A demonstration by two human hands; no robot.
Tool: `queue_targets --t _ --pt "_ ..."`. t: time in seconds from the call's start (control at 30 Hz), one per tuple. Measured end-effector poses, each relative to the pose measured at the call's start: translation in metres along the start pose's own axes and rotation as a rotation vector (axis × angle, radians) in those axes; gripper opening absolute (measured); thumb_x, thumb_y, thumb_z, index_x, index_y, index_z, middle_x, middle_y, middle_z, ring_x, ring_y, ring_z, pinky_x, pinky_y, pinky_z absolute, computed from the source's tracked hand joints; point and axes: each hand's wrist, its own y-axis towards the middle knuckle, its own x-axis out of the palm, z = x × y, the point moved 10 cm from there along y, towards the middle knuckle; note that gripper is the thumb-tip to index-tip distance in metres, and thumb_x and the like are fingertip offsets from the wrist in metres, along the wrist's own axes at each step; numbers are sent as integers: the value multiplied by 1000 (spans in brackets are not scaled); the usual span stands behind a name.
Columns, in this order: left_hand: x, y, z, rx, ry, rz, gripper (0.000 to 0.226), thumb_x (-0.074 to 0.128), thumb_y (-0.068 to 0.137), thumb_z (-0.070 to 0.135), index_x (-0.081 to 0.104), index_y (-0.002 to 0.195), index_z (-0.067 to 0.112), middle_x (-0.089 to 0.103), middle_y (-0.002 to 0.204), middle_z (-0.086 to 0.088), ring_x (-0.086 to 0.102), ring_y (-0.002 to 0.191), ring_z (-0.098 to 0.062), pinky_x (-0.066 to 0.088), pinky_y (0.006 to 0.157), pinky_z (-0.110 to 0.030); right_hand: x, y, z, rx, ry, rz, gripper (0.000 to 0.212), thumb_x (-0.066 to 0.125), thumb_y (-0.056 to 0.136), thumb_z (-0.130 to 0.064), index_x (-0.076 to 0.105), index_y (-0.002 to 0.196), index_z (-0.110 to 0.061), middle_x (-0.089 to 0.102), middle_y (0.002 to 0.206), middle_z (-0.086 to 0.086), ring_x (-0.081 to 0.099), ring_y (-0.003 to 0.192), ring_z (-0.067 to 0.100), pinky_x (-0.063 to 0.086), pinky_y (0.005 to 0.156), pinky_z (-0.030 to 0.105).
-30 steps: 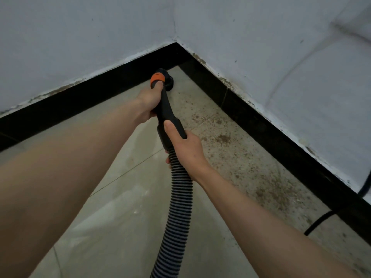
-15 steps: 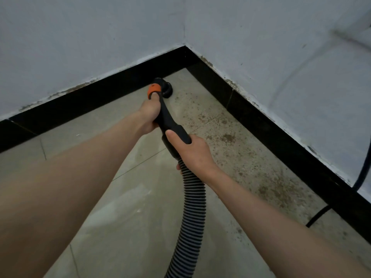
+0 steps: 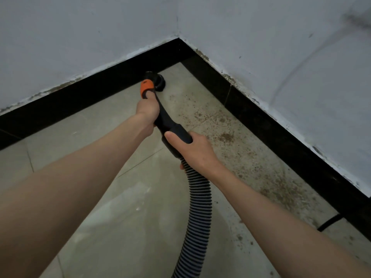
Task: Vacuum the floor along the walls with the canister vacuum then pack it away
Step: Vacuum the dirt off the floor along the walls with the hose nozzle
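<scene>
A black vacuum handle [image 3: 169, 121] with an orange collar [image 3: 147, 88] points at the room corner. Its round black brush nozzle [image 3: 160, 82] touches the tiled floor [image 3: 124, 207] right by the black skirting [image 3: 80, 97] of the left wall. My left hand [image 3: 147, 111] grips the handle just below the orange collar. My right hand [image 3: 192, 147] grips the handle's lower end, where the ribbed black hose [image 3: 197, 213] begins. The hose runs down between my arms and out of the bottom of the view. The canister itself is out of sight.
Two white walls [image 3: 281, 47] meet at the corner above black skirting. Brown dirt specks [image 3: 226, 135] cover the floor along the right wall. A black cable [image 3: 329, 222] lies on the floor beside the right skirting.
The nozzle has slid left, away from the corner, along the left wall's skirting. Both hands keep the same grip on the handle.
</scene>
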Motion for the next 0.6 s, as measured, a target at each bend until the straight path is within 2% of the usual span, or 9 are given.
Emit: queue_targets --t 0.07,0.13,0.23,0.33,0.4,0.47,0.53,0.6 --pt "5 6 1 -31 -77 -48 57 33 99 50 51 127 4 60 108 -13 60 96 -26 50 81 -34 -1 7 -4 -14 -39 21 47 64 71 -67 59 82 -22 65 72 0 63 42 12 46 41 22" --pt "18 9 6 -48 -128 -129 57 36 98 52 51 127 6 62 109 -11 61 93 -24 52 86 -34 -3 13 -5 -14 -79 66 53 59 64 -75 58 82 -25 66 73 -1 65 45 12 52 48 27" --pt "39 11 16 -36 -99 -210 56 35 99 50 51 127 6 60 102 -10 60 85 -22 52 83 -33 -12 21 -2 4 -127 139 61 51 55 -81 56 82 -26 67 77 -1 68 55 16 57 59 35" --pt "46 19 29 -15 -52 -196 56 33 98 53 51 125 7 60 104 -10 60 88 -23 52 81 -33 -15 36 -8 3 -89 122 53 58 65 -75 55 82 -26 67 76 0 65 46 11 55 54 31" --pt "47 24 38 -2 -33 -175 53 31 99 53 51 119 8 59 96 -9 59 81 -21 52 74 -32 -17 47 -13 -20 -69 106 47 63 72 -70 55 82 -25 67 76 2 65 45 12 54 51 29" --pt "52 27 40 6 -11 -180 54 31 99 53 52 121 8 57 94 -8 57 79 -21 52 77 -33 -19 51 -11 -22 -41 108 46 64 73 -68 55 83 -24 66 77 3 65 45 13 55 51 31" --pt "59 27 37 23 21 -179 56 30 99 52 51 125 7 56 96 -8 56 83 -21 50 80 -33 -23 51 -2 -19 -13 117 43 65 75 -66 55 83 -25 66 79 3 64 46 13 52 46 27" --pt "60 28 37 75 80 -121 53 29 101 46 49 126 4 57 104 -10 59 94 -25 49 84 -34 -27 51 6 -17 38 124 36 66 79 -60 56 83 -26 65 84 5 64 50 14 46 42 21"
